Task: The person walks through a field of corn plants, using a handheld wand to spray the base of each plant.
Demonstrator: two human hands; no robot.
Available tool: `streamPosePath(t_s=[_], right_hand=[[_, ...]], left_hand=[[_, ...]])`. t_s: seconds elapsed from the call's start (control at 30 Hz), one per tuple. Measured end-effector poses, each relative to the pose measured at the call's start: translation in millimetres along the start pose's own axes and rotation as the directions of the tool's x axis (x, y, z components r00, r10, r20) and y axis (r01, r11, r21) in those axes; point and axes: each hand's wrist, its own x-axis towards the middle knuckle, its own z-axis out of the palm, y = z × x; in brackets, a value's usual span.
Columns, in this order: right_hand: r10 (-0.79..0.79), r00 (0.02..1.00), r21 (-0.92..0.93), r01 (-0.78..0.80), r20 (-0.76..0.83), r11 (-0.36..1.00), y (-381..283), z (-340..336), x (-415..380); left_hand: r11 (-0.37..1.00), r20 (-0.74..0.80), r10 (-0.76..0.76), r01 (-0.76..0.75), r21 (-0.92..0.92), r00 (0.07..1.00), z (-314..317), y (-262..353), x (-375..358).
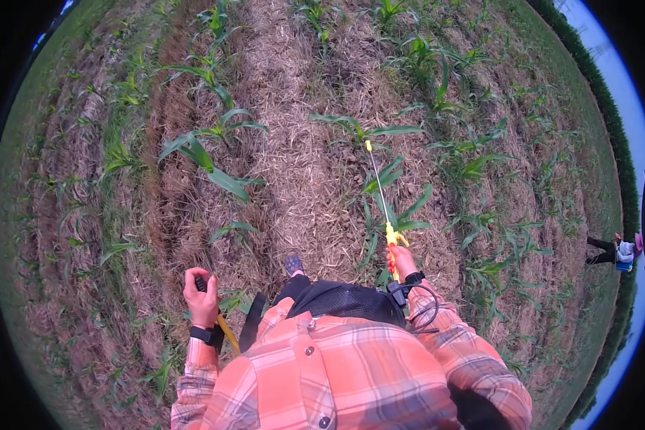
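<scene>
My right hand (pixel 401 261) is wrapped round the yellow handle of a spray wand (pixel 392 235). The wand's thin metal tube runs forward to a yellow nozzle (pixel 368 145), which hangs over a young corn plant (pixel 358 131). At the lower left, my left hand (pixel 201 295) is closed on the black grip of a lever (pixel 201 284), and a yellow bar (pixel 228 332) slants down below it. Dark bands circle both wrists. A black cable loops beside my right wrist.
Rows of young corn (pixel 210 158) run ahead on both sides, with straw-covered soil (pixel 287 143) between them. My shoe (pixel 293 265) shows on the straw. Far off at the right edge stands another person (pixel 624 252) in a pink hat, near a tree line.
</scene>
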Motion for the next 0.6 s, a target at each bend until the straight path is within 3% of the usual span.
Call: streamPosePath(t_s=[0.1, 0.17, 0.23, 0.3, 0.37, 0.5, 0.6], right_hand=[[0.020, 0.998, -0.161, -0.010, 0.066, 0.987, -14.5, 43.8, 0.1], [0.018, 0.996, -0.238, 0.004, 0.092, 0.971, -24.0, 67.6, 3.4], [0.070, 0.966, -0.378, 0.030, 0.248, 0.925, -31.6, 85.7, 0.0], [0.090, 0.955, -0.431, 0.043, 0.283, 0.901, -43.7, 101.0, -1.6], [0.174, 0.896, -0.540, 0.083, 0.408, 0.838, -55.5, 113.0, 3.4], [0.233, 0.826, -0.535, 0.096, 0.514, 0.839, -76.9, 134.8, 22.0], [0.193, 0.813, -0.499, 0.134, 0.549, 0.856, -88.6, 140.4, 52.9]], left_hand=[[1.000, 0.003, 0.016, -0.016, 0.014, 1.000, -9.1, -1.4, 22.9], [0.972, -0.006, 0.177, -0.174, 0.155, 0.984, -10.5, -16.9, 41.2], [0.973, -0.009, 0.168, -0.165, 0.159, 0.986, -11.1, -18.8, 48.3], [0.999, 0.014, 0.011, -0.010, -0.031, 1.000, -7.9, -0.1, 54.3], [0.999, -0.002, 0.040, -0.039, 0.012, 0.999, -8.5, -3.0, 66.8], [0.993, -0.049, 0.107, -0.104, 0.053, 0.993, -0.9, 5.8, 88.5], [0.996, -0.078, 0.079, -0.075, 0.052, 0.994, 7.4, 22.0, 108.2]])
